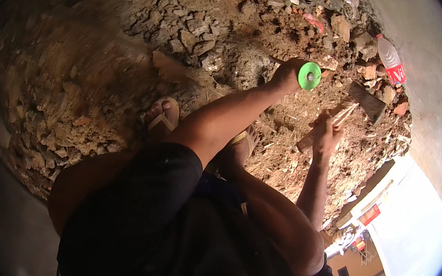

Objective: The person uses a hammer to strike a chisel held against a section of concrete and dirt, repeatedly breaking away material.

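My left hand [288, 74] is closed round a chisel with a round green hand guard [310, 75]. The guard faces up, with the chisel's struck end showing at its centre. Part of a thin rod shows on the far side of the fist; the tip cannot be made out. To the right, my right hand [325, 134] grips the wooden handle of a hammer [367, 102]. Its dark, blocky metal head is raised right of the green guard, apart from it. Broken grey chunks [189, 37] lie on the ground beyond my left hand.
Loose brown soil and rubble [89, 89] spread around my sandalled feet [162, 113]. At the right, a clear plastic bottle with a red label [391, 59] lies against a grey wall [433, 70]. A bright doorway opens at the lower right.
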Demonstrator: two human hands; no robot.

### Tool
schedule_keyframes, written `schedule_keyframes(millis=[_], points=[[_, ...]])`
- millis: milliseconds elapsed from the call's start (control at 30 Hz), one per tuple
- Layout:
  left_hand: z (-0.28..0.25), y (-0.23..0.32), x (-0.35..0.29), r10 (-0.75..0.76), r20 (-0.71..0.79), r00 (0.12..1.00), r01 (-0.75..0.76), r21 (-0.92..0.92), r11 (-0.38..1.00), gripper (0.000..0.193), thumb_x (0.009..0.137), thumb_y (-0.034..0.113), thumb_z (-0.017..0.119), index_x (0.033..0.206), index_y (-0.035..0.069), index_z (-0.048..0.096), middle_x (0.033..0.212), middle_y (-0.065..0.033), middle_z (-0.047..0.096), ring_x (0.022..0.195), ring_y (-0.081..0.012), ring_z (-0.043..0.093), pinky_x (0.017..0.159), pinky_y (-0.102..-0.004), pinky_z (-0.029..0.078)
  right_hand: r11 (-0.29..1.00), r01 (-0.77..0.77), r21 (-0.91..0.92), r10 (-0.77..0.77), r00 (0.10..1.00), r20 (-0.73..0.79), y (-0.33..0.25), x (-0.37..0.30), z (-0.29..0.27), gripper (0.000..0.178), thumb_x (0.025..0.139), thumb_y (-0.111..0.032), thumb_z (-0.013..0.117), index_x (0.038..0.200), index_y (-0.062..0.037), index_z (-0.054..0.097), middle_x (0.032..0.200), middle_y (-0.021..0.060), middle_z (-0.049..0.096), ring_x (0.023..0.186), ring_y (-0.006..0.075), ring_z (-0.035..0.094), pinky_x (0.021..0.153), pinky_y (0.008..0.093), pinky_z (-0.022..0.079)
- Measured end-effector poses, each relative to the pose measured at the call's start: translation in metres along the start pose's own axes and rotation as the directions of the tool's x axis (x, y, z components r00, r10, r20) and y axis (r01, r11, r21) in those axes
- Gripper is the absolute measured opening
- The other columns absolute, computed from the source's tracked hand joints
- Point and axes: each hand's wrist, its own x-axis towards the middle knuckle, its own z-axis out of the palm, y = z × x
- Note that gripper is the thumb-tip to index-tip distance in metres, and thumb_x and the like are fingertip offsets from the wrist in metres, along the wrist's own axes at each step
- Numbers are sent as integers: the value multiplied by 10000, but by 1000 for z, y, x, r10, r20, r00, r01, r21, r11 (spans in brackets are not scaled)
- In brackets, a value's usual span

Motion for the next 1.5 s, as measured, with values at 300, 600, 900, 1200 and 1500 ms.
schedule_keyframes(millis=[300,600,900,1200,1500], points=[[4,-20,3,87,73,994,-89,28,996,225,702,98,752,903,57,659,831,-154,667,777,-311,658,669,-380,528,692,693,-202,-720,644,-258,-169,0,-103,414,894,-307,457,869,69,630,755,178,647,664,246,637,723,379,553],[-4,-30,6,-18,202,979,-17,169,985,258,772,151,724,1011,79,661,973,-139,692,863,-275,669,751,-350,542,350,934,66,-847,346,-404,-261,-4,-117,411,874,-308,496,815,64,659,733,195,647,685,302,660,726,432,572],[-7,-20,11,-279,378,883,225,182,957,286,841,267,683,1071,101,645,1022,-104,689,944,-255,662,799,-369,520,846,486,220,-468,874,-135,-124,33,37,215,911,-187,609,1000,8,615,889,169,705,858,224,684,795,333,525],[-11,-21,4,-102,260,960,57,175,983,256,814,142,681,1053,68,629,1007,-161,668,935,-325,642,789,-388,524,371,910,184,-739,409,-535,-259,14,-95,277,889,-115,539,1025,122,582,941,224,648,877,320,654,849,465,543],[3,-50,6,-194,267,944,137,219,966,681,822,729,495,1000,94,668,935,-118,691,897,-243,665,789,-392,503,876,481,-16,-481,872,-92,-63,40,38,229,855,-124,676,1039,-2,616,973,114,673,861,174,648,743,313,528]])
